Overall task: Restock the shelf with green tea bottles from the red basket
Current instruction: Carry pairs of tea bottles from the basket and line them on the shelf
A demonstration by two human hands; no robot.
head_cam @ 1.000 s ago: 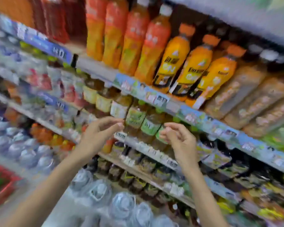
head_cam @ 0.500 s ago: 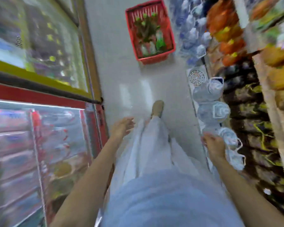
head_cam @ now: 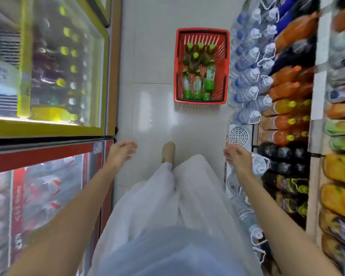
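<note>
I'm between loads, I judge: my left hand and right hand both hang spread and empty, so next I must step up the aisle and stoop to the red plastic basket on the floor, holding green-capped tea bottles.

Your left hand and right hand are motion-smeared, so you cannot count fingers. At twelve o'clock, the green tea bottles in the red basket overlap each other; their label print is too small to read and the lower ones are partly covered. At three o'clock the shelf runs off the edge, its bottles blurred. At nine o'clock the coolers are cut off, contents hazy behind glare. Your legs hide one shoe; only one shoe shows.
</note>
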